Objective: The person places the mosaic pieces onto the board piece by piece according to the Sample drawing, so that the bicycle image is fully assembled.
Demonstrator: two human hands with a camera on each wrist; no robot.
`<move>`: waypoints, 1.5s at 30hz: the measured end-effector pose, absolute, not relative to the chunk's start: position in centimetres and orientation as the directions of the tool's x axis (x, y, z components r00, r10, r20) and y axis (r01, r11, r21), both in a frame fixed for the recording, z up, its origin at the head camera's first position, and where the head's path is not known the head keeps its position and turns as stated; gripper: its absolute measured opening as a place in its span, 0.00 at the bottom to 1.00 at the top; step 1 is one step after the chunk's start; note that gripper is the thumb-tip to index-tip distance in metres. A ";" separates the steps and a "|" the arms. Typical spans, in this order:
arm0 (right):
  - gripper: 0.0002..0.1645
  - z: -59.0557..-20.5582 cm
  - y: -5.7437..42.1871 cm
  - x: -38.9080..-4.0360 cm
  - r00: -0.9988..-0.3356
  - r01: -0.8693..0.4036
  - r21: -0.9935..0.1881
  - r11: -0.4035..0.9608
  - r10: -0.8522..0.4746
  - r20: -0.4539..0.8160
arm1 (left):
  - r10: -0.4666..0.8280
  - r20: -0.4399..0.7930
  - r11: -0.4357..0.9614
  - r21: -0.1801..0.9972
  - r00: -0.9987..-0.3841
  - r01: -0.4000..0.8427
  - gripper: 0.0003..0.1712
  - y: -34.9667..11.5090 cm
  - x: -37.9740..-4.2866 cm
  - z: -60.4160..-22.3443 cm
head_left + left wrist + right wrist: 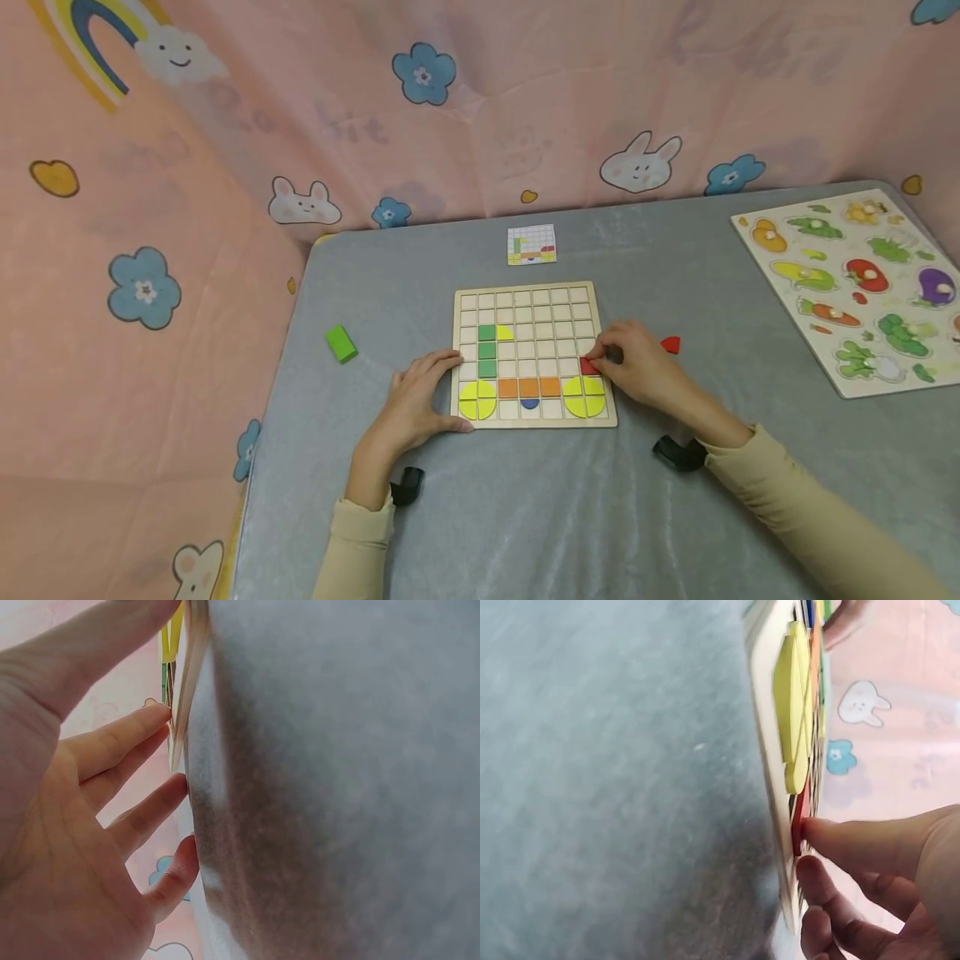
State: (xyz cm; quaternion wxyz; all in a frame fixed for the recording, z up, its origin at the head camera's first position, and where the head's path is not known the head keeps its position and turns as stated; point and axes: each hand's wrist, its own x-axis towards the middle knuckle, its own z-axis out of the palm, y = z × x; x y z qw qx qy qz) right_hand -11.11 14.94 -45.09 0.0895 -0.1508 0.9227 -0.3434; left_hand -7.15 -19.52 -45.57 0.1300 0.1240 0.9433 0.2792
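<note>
A wooden grid board (pixel 537 347) lies on the table with coloured tiles in its cells. My left hand (pixel 415 400) rests at the board's left edge, thumb at the front corner, fingers spread and fairly straight. At the right side, my right hand (pixel 637 362) pinches a red tile (pixel 590 365) above the yellow circle of quarter tiles (pixel 584 397). In the right wrist view the thumb presses on the red tile (pixel 799 825), fingertips beside the board's edge. Green squares (pixel 487 351), orange squares (pixel 528 387) and a blue half-round tile (pixel 529 403) sit in the grid.
Behind the board lies a small pattern card (pixel 532 245). A loose red quarter tile (pixel 671 344) lies right of the right hand. To the left is a green block (pixel 341 343). A vegetable puzzle board (pixel 855 283) occupies the table's right side, and a pink printed curtain hangs behind.
</note>
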 end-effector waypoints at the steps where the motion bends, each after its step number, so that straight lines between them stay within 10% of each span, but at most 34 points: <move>1: 0.05 -45.1 15.0 -11.1 -0.941 -0.212 -0.658 0.722 -0.334 -0.063 | 0.306 -0.176 0.814 0.558 -0.936 0.161 0.58 -19.5 -7.2 -45.6; 25: 0.09 -46.4 23.9 -11.3 -0.986 -0.134 -0.624 0.770 -0.167 0.006 | 0.288 -0.173 0.813 0.565 -0.942 0.144 0.58 -19.6 -6.9 -45.4; 45: 0.07 -45.3 16.5 -11.7 -0.985 -0.096 -0.719 0.689 -0.172 -0.033 | 0.296 -0.179 0.812 0.565 -0.938 0.148 0.58 -19.4 -7.1 -45.4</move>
